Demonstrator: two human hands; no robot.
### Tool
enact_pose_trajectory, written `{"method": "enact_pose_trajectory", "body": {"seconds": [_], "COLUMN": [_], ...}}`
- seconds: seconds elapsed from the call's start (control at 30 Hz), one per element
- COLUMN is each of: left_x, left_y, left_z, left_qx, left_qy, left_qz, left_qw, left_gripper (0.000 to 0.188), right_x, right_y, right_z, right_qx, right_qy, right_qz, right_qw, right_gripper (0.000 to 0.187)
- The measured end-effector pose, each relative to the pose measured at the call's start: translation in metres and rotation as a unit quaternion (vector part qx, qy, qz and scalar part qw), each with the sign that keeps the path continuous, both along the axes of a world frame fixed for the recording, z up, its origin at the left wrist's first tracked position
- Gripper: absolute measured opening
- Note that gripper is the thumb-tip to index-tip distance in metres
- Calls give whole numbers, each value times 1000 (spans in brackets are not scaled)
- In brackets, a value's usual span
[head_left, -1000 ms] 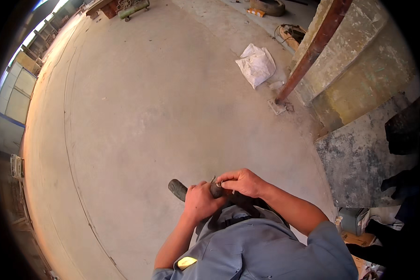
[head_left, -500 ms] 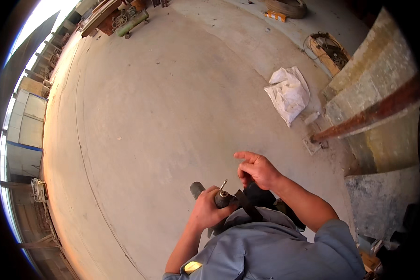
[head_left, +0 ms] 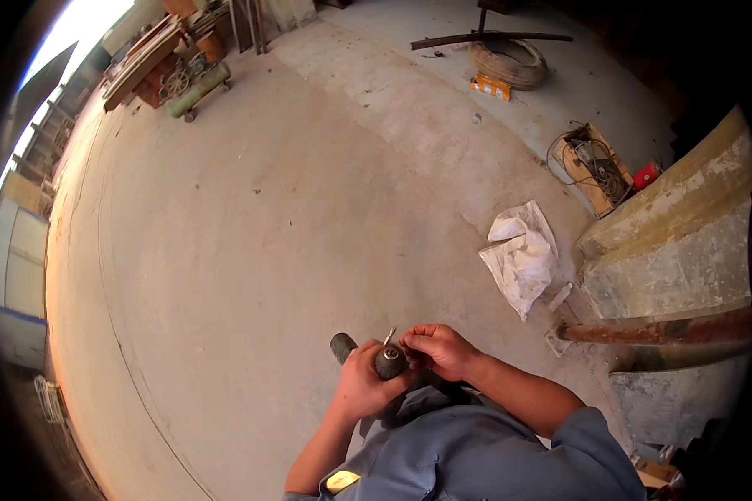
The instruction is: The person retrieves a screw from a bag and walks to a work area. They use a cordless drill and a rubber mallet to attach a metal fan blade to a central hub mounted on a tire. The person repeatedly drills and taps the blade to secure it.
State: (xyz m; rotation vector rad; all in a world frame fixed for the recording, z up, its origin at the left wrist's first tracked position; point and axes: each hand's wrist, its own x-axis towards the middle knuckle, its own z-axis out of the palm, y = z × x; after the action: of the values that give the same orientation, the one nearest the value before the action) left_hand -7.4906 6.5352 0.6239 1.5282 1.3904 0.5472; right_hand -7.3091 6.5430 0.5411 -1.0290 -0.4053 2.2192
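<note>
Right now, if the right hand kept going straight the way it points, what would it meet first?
The right hand points leftward at the dark tool gripped by the left hand. It already seems to touch the tool's end, though depth is unclear.

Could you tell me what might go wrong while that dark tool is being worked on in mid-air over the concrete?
The left hand grips the dark tool unsupported above the concrete floor; it could drop. The right hand pinches at a thin metal piece on its head, which might slip or nick the fingers. The white sack nearby could trip a step.

A workshop yard: bare concrete floor point(head_left: 251, 250), coiled wire point(head_left: 510, 63), stacked timber point(head_left: 146, 63).
</note>
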Motion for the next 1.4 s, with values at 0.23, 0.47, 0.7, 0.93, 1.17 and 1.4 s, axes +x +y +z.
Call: {"method": "enact_pose_trajectory", "body": {"seconds": [0.23,0.47,0.7,0.93,1.17,1.4], "left_x": [-16,-25,-29,-28,-3,65], "left_y": [217,461,687,959,1186,1422], "left_z": [-18,-36,-46,-53,-60,-75], "left_qx": [12,9,6,41,142,67], "left_qy": [31,50,-15,-3,141,136], "left_qz": [-49,-38,-36,-88,-270,-288], "left_qw": [998,998,999,995,942,946], "left_gripper": [32,29,30,30,27,25], "right_x": [-34,-34,-41,-30,-2,70], "right_y": [212,460,696,927,1150,1368], "right_z": [-10,-25,-28,-36,59,-12], "right_qx": [48,118,114,250,341,472], "right_qy": [10,-33,-81,-245,-453,-278], "right_qz": [-26,39,39,-37,136,0], "right_qw": [998,992,989,936,813,837], "right_gripper": [26,27,27,31,42,43]}}
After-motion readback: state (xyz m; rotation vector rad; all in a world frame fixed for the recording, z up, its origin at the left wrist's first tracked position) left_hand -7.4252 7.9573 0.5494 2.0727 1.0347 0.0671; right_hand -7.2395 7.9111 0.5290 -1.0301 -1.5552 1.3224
